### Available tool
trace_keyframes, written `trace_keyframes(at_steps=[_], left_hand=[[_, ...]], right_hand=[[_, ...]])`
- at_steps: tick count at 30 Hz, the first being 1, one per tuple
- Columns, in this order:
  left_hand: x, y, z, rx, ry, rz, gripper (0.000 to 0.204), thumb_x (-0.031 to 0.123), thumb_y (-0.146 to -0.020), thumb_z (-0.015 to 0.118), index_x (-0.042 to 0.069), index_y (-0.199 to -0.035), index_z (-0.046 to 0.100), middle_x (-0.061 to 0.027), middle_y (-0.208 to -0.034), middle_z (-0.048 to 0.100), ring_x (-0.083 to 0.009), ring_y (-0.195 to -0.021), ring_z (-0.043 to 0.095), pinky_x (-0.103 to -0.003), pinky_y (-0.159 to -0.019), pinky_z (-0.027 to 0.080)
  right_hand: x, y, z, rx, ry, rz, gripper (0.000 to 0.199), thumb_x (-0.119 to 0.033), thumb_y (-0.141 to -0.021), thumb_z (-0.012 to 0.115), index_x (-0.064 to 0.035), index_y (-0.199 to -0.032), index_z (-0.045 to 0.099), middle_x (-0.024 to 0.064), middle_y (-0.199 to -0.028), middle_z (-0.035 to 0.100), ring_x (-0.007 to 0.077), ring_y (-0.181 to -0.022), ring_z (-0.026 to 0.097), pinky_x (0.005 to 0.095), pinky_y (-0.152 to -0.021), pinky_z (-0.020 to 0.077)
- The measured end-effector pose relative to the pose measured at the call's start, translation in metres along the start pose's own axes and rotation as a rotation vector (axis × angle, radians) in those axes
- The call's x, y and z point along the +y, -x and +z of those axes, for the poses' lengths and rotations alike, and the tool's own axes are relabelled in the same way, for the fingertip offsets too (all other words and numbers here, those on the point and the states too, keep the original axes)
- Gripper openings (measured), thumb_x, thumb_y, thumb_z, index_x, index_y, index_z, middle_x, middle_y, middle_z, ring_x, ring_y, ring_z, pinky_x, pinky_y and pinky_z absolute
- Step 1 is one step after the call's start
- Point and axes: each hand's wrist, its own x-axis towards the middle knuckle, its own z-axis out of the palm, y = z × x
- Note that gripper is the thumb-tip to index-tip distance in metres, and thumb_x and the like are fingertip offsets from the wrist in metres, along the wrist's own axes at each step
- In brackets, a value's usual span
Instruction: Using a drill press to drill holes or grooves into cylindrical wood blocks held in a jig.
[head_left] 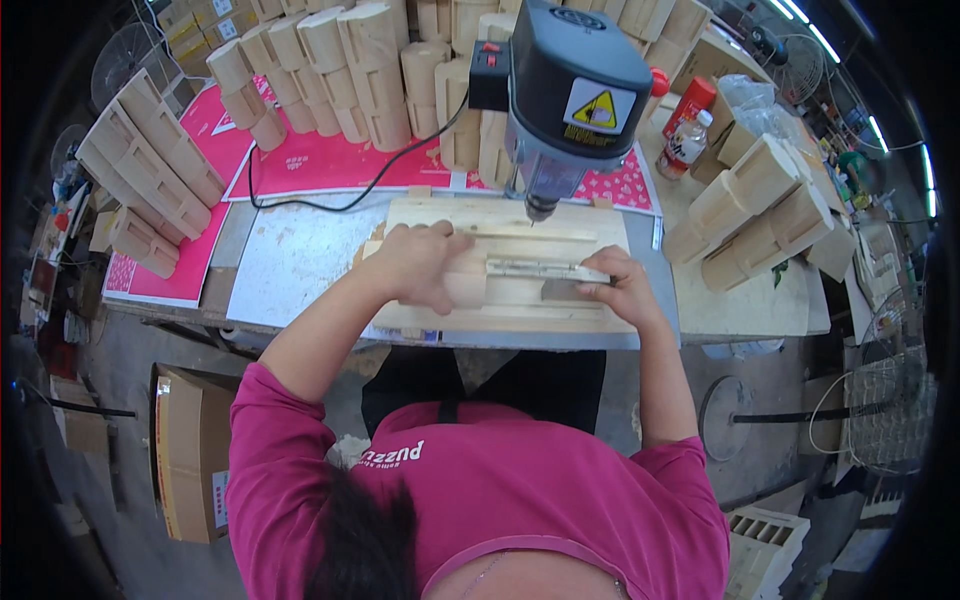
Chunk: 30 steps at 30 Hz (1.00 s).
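Note:
A pale wooden piece with a rounded end [466,284] lies on a wooden jig board [420,318] below the drill press. My left hand [420,262] spans it from its left side, thumb on the near side and fingers on the far side. My right hand [620,285] pinches the right end of a slim whitish-grey bar [530,269], whose exact kind I cannot make out. That bar lies along the wood and its left end meets the rounded piece. Just beyond the hands hangs the drill chuck [541,208], apart from the wood.
The dark drill press head [575,90] overhangs the workbench [290,270]. Wooden cylinders [370,80] stand in rows behind, with more stacks at left [150,160] and right [745,195]. A black cable [350,203] crosses the bench. A bottle [685,145] and red can [697,98] stand back right.

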Motion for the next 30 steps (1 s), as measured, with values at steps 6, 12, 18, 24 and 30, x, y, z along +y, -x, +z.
trace_keyframes(at_steps=[6,12,18,24,30], left_hand=[[0.021,-0.009,0.014,0.011,0.079,0.071,0.083,0.039,-0.045,0.073,0.008,-0.119,0.05,-0.0138,-0.103,0.056,-0.0316,-0.093,0.057,-0.041,-0.079,0.044],[0.032,-0.009,0.045,0.45,0.235,0.187,0.08,0.041,-0.049,0.077,0.006,-0.116,0.051,-0.0147,-0.105,0.057,-0.0306,-0.099,0.054,-0.04,-0.086,0.039],[0.015,0.024,0.101,0.984,0.557,-0.016,0.07,0.033,-0.048,0.083,0.003,-0.104,0.055,-0.0141,-0.09,0.057,-0.0314,-0.085,0.055,-0.039,-0.079,0.042],[0.033,0.025,0.126,0.848,0.611,-0.06,0.056,0.025,-0.054,0.079,0.001,-0.1,0.057,-0.0134,-0.093,0.056,-0.0306,-0.082,0.054,-0.037,-0.072,0.042],[0.034,0.0,0.128,0.786,0.461,-0.026,0.066,0.027,-0.057,0.076,0.005,-0.115,0.052,-0.0095,-0.098,0.055,-0.0263,-0.092,0.052,-0.038,-0.079,0.037]], right_hand=[[-0.007,0.004,0.005,-0.007,-0.01,-0.023,0.025,-0.005,-0.061,0.076,-0.0022,-0.083,0.065,0.006,-0.08,0.06,0.0193,-0.08,0.055,0.0296,-0.074,0.0435],[-0.001,0.015,0.013,0.046,0.095,-0.111,0.032,-0.008,-0.06,0.077,-0.0044,-0.09,0.065,0.0062,-0.088,0.058,0.0194,-0.087,0.053,0.0293,-0.073,0.0431],[0.004,0.042,0.013,0.286,0.298,0.211,0.047,-0.013,-0.068,0.073,-0.0096,-0.111,0.054,0.0081,-0.085,0.053,0.0165,-0.077,0.052,0.0289,-0.058,0.0412],[0.019,0.04,0.023,0.285,0.032,0.329,0.034,-0.012,-0.077,0.069,-0.0063,-0.105,0.05,0.0004,-0.053,0.044,0.008,-0.048,0.043,0.024,-0.045,0.036],[0.046,0.038,0.014,0.35,0.162,0.311,0.035,-0.016,-0.076,0.069,-0.0045,-0.102,0.049,0.0075,-0.061,0.053,0.0142,-0.054,0.051,0.028,-0.051,0.0412]])
